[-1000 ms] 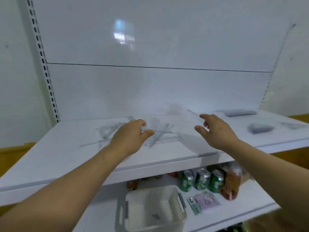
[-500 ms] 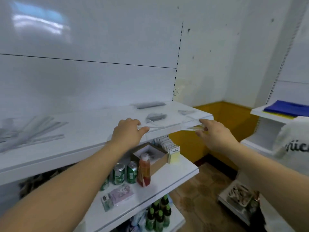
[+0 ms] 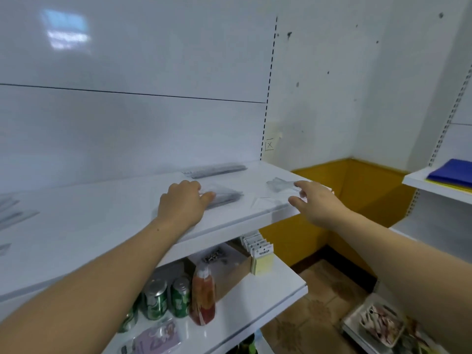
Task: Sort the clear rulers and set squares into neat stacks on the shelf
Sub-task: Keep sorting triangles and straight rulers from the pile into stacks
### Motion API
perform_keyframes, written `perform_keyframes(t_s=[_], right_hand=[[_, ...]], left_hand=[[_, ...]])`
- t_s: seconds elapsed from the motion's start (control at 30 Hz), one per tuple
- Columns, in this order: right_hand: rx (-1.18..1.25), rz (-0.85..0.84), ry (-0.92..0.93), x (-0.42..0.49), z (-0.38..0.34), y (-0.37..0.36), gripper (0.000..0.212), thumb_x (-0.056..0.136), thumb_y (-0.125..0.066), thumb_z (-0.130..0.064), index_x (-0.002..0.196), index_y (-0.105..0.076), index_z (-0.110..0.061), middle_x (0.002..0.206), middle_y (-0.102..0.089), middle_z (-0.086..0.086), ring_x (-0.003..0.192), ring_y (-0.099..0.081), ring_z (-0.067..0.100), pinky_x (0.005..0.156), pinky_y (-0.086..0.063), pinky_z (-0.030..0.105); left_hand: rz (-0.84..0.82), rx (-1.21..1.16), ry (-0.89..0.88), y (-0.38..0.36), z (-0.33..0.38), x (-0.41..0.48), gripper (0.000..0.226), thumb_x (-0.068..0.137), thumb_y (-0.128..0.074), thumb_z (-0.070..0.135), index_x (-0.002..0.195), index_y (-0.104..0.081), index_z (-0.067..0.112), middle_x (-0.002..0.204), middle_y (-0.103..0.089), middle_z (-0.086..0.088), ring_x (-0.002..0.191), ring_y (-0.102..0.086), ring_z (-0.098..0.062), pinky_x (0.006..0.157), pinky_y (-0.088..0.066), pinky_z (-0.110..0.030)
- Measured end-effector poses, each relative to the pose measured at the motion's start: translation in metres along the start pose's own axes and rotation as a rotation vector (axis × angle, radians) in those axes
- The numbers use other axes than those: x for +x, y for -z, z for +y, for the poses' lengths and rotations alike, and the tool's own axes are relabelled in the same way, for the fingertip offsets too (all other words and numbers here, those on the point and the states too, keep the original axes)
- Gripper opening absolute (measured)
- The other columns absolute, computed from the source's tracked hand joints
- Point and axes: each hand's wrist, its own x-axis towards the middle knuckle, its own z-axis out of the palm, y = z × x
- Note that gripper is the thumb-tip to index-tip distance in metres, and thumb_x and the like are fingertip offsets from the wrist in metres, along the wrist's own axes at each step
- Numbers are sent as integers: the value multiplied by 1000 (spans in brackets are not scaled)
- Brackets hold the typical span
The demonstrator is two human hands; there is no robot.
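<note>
On the white upper shelf (image 3: 107, 226), my left hand (image 3: 184, 204) rests with curled fingers and thumb on a small stack of clear set squares (image 3: 226, 195), gripping its near end. My right hand (image 3: 315, 200) reaches over the shelf's right end, thumb and forefinger holding the thin edge of a clear set square (image 3: 264, 201) that lies flat near the front edge. Just beyond its fingertips sits another clear stack (image 3: 279, 184). A neat stack of clear rulers (image 3: 217, 169) lies along the back panel. Unsorted clear rulers (image 3: 12, 213) remain at the far left.
The lower shelf (image 3: 255, 302) holds green cans (image 3: 155, 298), a red-orange bottle (image 3: 203, 295), a cardboard box (image 3: 229, 261) and yellow packets (image 3: 263, 259). A second shelf unit on the right carries blue sheets (image 3: 452, 172). A tiled floor and yellow skirting lie below.
The view swung right from the unsorted pile to the shelf's right end. Both hands carried clear pieces there and lowered them onto the shelf by the stacks.
</note>
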Motion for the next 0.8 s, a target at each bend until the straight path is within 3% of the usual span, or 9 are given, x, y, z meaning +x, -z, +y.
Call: perform_keyframes(t_s=[0.17,0.4,0.57,0.73,0.8], right_hand=[[-38,-49,46,63,16,-15,55,95,-48,-43,143,-36,-20,141,-45,6,128,-42,25,105,-35,40],[-91,-277,107,130,49,-22,52,98,-41,-43,146,-31,-26,154,-25,7,141,-23,27,114,-19,41],[-142,-384,193,158,75,-31,51,99,-35,-43,147,-28,-28,152,-26,7,141,-22,25,114,-17,37],[-146,-429,225,175,88,-37,52,99,-32,-42,148,-24,-28,151,-27,9,140,-23,27,115,-17,38],[-137,-440,229,179,88,-38,51,100,-30,-41,149,-22,-28,153,-24,9,142,-21,27,115,-15,38]], left_hand=[[-21,39,68,-16,7,22,51,94,-39,55,115,-58,13,118,-61,-6,107,-53,-27,85,-43,-37],[-59,48,153,-31,15,34,54,89,-42,61,107,-64,15,108,-66,-4,96,-58,-24,80,-47,-34],[-81,79,182,-32,25,33,52,78,-51,69,78,-60,18,77,-59,1,74,-55,-19,60,-41,-31],[-111,36,195,-34,28,34,52,83,-57,58,111,-62,14,109,-61,-7,100,-57,-25,85,-47,-36],[-149,36,204,-34,28,33,69,84,-58,55,138,-44,14,137,-49,-8,123,-47,-26,101,-38,-35]])
